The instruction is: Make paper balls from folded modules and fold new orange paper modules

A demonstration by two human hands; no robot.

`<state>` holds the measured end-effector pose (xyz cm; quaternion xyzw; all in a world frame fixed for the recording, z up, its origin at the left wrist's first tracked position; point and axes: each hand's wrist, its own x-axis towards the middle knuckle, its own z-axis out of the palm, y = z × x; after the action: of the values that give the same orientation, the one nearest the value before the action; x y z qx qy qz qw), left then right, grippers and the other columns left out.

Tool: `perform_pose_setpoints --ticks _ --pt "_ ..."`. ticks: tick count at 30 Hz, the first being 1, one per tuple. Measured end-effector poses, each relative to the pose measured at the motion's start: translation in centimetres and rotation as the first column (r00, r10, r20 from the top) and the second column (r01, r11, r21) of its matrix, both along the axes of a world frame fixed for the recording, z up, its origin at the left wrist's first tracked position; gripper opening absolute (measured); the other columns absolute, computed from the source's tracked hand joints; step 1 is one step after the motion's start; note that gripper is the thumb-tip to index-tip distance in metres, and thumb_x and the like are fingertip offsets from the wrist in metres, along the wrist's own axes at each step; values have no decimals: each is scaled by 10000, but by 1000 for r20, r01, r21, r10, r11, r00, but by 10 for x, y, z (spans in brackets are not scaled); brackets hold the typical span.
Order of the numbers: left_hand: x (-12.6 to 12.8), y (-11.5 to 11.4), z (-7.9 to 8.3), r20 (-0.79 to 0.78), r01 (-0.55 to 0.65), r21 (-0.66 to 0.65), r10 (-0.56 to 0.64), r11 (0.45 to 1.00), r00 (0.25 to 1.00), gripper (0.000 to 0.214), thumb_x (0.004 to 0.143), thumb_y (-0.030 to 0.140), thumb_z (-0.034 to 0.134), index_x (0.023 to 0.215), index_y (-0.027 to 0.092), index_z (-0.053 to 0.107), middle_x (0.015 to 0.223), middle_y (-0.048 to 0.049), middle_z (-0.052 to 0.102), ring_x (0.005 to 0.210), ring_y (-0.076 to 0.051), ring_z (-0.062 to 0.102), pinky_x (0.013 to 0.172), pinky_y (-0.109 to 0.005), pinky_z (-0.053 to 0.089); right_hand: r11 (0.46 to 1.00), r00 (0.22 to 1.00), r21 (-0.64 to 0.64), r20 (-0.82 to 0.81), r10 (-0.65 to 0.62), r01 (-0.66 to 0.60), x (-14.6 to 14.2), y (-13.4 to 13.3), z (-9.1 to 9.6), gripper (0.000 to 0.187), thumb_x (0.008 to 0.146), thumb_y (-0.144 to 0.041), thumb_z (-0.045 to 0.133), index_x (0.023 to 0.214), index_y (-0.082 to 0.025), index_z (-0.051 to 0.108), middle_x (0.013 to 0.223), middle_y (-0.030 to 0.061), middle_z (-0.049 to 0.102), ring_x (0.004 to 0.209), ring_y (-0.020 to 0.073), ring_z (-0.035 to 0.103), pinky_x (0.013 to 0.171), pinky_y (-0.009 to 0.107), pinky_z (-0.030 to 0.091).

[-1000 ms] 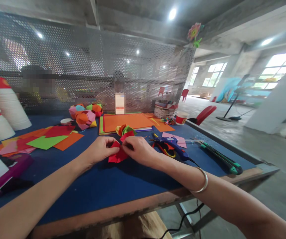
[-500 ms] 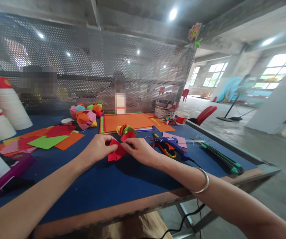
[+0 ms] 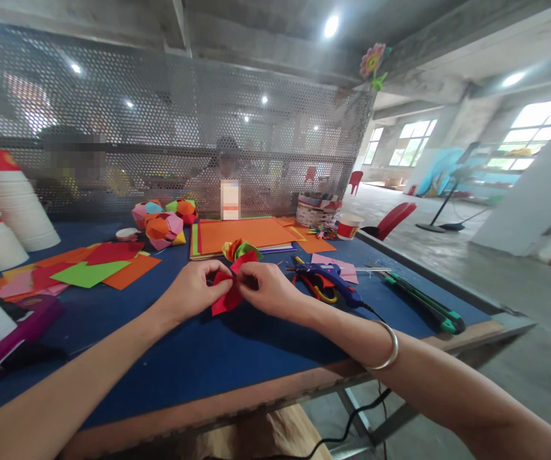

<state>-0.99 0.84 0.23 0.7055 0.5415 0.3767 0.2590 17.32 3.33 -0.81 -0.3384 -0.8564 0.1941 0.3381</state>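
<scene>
Both hands hold one piece of red paper (image 3: pixel 226 301) above the blue tabletop. My left hand (image 3: pixel 193 287) pinches its left side between thumb and fingers. My right hand (image 3: pixel 268 289) pinches the paper on the right, thumb and index finger close to the left fingertips. The paper is creased and tilted; its middle is partly hidden by the fingers. Just beyond the hands sits a small orange, yellow and green folded-paper piece (image 3: pixel 237 249). To the right of my right hand lie a blue glue gun (image 3: pixel 332 276) and yellow-and-red-handled scissors (image 3: pixel 322 294).
Loose coloured sheets (image 3: pixel 93 271) and folded paper balls (image 3: pixel 164 230) lie left, near stacked paper cups (image 3: pixel 11 204) and a purple tape dispenser (image 3: pixel 21 332). An orange paper stack (image 3: pixel 241 235) is behind. A green-black cutter (image 3: pixel 423 303) lies right. People sit behind the mesh screen (image 3: pixel 160 115).
The red paper has turned and folded more between my fingers. My fingertips have shifted, and both thumbs now sit closer together on it. The camera view has shifted slightly.
</scene>
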Motion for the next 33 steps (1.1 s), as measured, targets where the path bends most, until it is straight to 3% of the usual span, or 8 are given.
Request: perform_pose_setpoints --ticks 4,8,12,19,23,27,30,33 --pt "0 -3 1 -86 20 98 -11 995 996 305 727 458 618 784 188 746 761 -55 741 697 -211 615 669 -311 437 1000 1000 -17 23 -8 8 1 1 0 237 775 -50 590 634 -202 475 629 -48 535 628 105 489 629 232 344" --pt "1 -6 7 -141 17 160 5 987 990 262 756 415 591 692 197 721 726 -57 745 711 -219 642 712 -317 447 1000 999 -27 35 5 -4 0 0 0 229 779 -50 595 650 -203 485 630 -51 536 617 103 486 614 229 337" --pt "0 -5 7 -172 -8 169 37 986 984 256 769 403 585 733 190 721 740 -63 748 702 -226 653 709 -328 458 1000 1000 -7 24 3 -3 0 0 -1 224 805 -47 600 664 -196 509 642 -45 548 619 102 476 616 227 337" --pt "-1 -3 -2 -178 128 199 -92 972 980 243 744 256 549 912 214 718 992 -57 800 946 -249 738 870 -342 521 1000 995 -17 99 -9 11 0 1 -6 162 887 -101 627 744 -176 613 700 -12 618 639 111 501 616 228 329" --pt "-1 -2 -3 -162 44 257 -2 965 987 228 776 288 537 919 209 695 945 -72 792 884 -246 737 849 -355 534 996 995 -5 47 -85 85 -1 1 -2 275 978 -166 549 705 -183 571 658 -25 569 607 103 428 604 243 297" --pt "-4 1 -4 -94 -100 324 138 941 986 275 755 309 527 959 196 674 911 -85 768 857 -244 720 859 -374 533 988 993 -105 28 -116 118 0 -2 3 309 1012 -262 524 718 -187 579 660 -28 560 608 107 446 600 256 301" --pt "-5 3 -5 -60 -164 342 196 925 979 313 724 295 507 970 187 668 931 -92 758 867 -240 709 868 -375 526 977 993 -188 79 -92 105 1 -4 4 277 956 -359 634 743 -183 621 670 -25 579 614 113 472 596 264 314" --pt "-4 3 -4 -57 -177 317 205 932 977 331 699 283 506 967 180 668 917 -88 748 849 -234 696 848 -366 519 976 991 -190 107 -82 102 1 -4 2 184 875 -294 717 750 -175 654 680 -17 612 622 116 508 611 264 343"
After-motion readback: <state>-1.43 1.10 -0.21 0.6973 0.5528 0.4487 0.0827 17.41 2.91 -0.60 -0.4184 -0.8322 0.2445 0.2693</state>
